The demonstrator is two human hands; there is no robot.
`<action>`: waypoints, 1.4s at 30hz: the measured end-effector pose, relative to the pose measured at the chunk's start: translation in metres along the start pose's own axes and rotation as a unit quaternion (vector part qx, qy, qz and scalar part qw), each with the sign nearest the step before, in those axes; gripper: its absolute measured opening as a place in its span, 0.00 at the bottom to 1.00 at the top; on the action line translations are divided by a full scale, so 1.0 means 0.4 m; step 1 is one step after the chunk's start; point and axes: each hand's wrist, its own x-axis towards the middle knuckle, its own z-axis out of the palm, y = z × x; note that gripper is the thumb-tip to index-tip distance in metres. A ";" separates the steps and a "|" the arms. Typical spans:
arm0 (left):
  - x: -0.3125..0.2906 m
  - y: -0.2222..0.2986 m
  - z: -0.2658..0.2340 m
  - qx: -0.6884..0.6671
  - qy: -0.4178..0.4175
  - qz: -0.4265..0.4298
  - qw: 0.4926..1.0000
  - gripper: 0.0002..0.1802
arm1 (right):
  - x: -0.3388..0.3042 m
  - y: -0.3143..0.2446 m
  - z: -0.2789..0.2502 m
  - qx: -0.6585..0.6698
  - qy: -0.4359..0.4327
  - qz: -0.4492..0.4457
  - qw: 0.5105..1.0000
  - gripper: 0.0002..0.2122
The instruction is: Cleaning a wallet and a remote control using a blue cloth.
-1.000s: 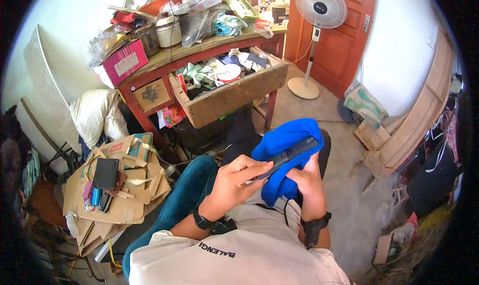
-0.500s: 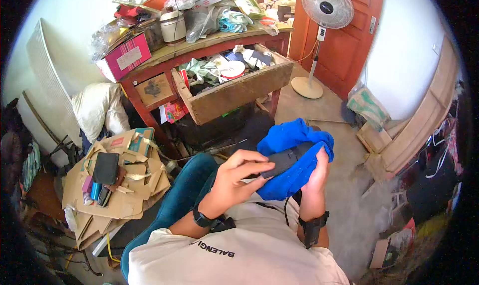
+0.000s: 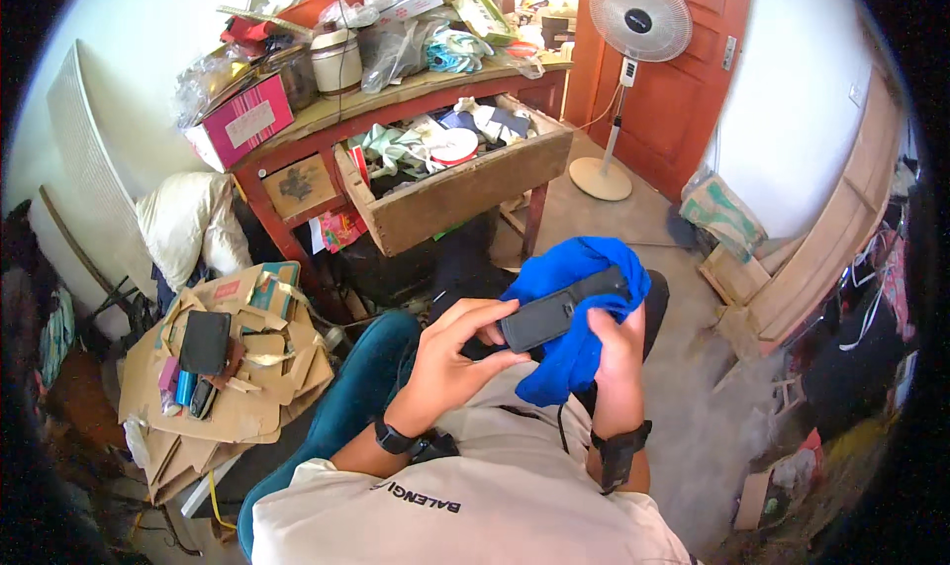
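In front of my lap I hold a black oblong device (image 3: 542,320), about palm-length, with rounded edges; its exact kind I cannot make out. My left hand (image 3: 460,352) pinches its near left end between thumb and fingers. A bright blue cloth (image 3: 552,382) wraps round the device's far end and hangs below it. My right hand (image 3: 618,352) is closed on the cloth from the right, its thumb on top by the device. The right hand's other fingers are mostly hidden behind the cloth.
At my left, flattened cardboard (image 3: 237,407) bears a black wallet (image 3: 206,342) and several small items. Ahead stands a cluttered wooden desk (image 3: 396,105) with its drawer (image 3: 475,194) pulled out, full of cloths. A standing fan (image 3: 640,16) is by the red door (image 3: 698,100).
The device has turned so its broad face shows more, and the cloth is folded back from it. My right thumb has moved inward over the cloth. The view has shifted slightly.
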 end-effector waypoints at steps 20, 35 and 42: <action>-0.002 0.003 0.083 -0.113 -0.076 0.025 0.990 0.30 | -0.095 -0.067 -0.032 -0.068 0.195 -0.087 0.975 0.21; 0.016 0.016 0.082 -0.145 -0.129 -0.001 0.981 0.32 | -0.189 -0.197 -0.077 -0.362 0.005 0.039 0.931 0.17; 0.029 0.039 0.089 -0.150 -0.170 0.003 0.974 0.29 | -0.228 -0.216 -0.111 -0.461 -0.002 0.064 0.885 0.10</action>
